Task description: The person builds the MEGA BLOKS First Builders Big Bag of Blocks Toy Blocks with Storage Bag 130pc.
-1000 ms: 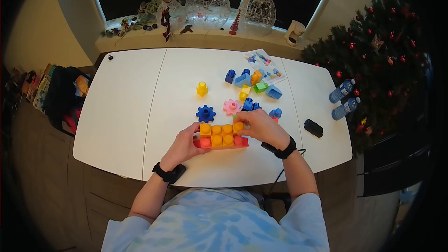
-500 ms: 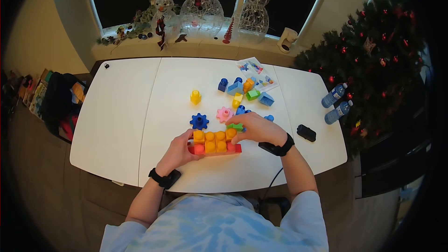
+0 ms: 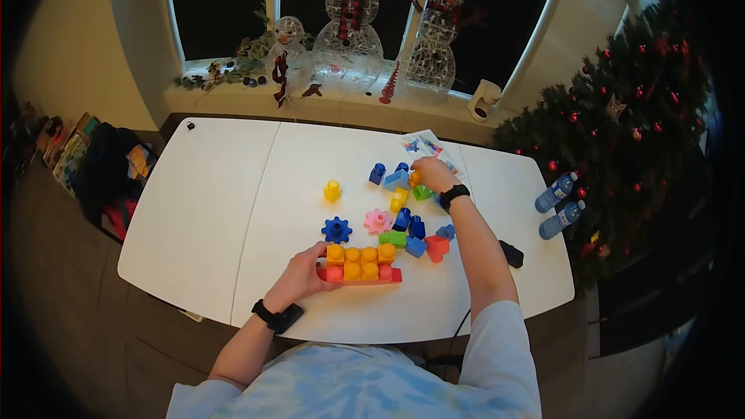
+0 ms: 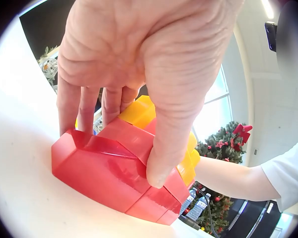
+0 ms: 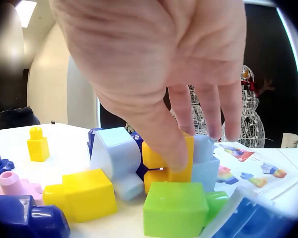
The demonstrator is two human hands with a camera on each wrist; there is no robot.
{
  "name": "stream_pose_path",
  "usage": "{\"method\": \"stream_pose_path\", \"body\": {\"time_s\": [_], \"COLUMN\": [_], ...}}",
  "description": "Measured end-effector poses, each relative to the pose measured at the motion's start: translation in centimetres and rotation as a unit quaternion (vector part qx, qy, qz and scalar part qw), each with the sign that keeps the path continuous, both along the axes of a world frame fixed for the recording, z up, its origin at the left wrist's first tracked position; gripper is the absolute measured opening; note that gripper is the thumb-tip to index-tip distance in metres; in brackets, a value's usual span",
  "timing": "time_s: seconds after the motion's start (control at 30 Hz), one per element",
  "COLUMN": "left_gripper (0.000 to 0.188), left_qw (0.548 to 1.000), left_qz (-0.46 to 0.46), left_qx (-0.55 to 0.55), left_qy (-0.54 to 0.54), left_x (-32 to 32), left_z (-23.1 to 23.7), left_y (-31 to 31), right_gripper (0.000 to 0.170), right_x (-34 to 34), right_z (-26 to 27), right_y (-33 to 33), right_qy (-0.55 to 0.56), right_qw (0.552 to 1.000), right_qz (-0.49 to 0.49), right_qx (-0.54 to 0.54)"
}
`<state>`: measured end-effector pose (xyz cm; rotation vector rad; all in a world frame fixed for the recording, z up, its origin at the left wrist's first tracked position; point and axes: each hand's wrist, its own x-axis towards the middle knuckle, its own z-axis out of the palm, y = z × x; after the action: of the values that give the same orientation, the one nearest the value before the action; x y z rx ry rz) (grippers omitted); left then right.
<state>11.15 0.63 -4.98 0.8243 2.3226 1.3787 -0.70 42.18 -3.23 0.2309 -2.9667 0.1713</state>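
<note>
My left hand point(image 3: 299, 276) holds the left end of a red and yellow toy-block stack near the table's front. In the left wrist view, the thumb lies along one side of a red block point(image 4: 102, 168) and the fingers reach down the other side; yellow blocks point(image 3: 361, 257) sit on top. My right hand point(image 3: 434, 174) is stretched out to the loose blocks further back. Its thumb and a finger pinch an orange-yellow block point(image 5: 151, 157) from opposite sides. Close around that hand are a green block point(image 5: 174, 210), a yellow block point(image 5: 89, 194) and a light blue block point(image 5: 115, 151).
A blue gear point(image 3: 337, 230), a pink gear point(image 3: 379, 221) and a red piece point(image 3: 437, 248) lie mid-table. One yellow block point(image 3: 332, 191) stands apart. A picture sheet point(image 3: 423, 142) lies behind the blocks; water bottles point(image 3: 556, 192) stand at the right edge.
My right hand has left the red and yellow stack and moved forward to the orange-yellow block at the back. The left hand stays on the stack.
</note>
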Motion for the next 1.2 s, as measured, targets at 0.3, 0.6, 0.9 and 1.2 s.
{"method": "stream_pose_path", "body": {"time_s": [0.3,0.6,0.9,1.2], "left_gripper": [0.07,0.067,0.074,0.074], "left_qw": [1.0,1.0,0.998,0.999], "left_qz": [0.005,0.01,0.011,0.01], "left_qx": [-0.015,-0.015,0.044,0.029], "left_qy": [-0.015,-0.025,0.034,0.036], "left_x": [0.1,0.2,0.1,0.0], "left_z": [0.3,0.5,-0.9,-0.6], "left_y": [0.1,0.1,0.0,0.1], "right_gripper": [0.023,0.034,0.039,0.033], "right_x": [3.5,12.2,17.1,16.7], "right_z": [2.5,6.6,5.4,4.6], "right_y": [-1.5,-8.3,-16.4,-15.9], "right_qy": [-0.028,0.009,-0.019,-0.033], "right_qw": [0.999,0.904,0.906,0.94], "right_qz": [-0.024,0.02,0.104,0.17], "right_qx": [-0.018,-0.427,-0.41,-0.294]}}
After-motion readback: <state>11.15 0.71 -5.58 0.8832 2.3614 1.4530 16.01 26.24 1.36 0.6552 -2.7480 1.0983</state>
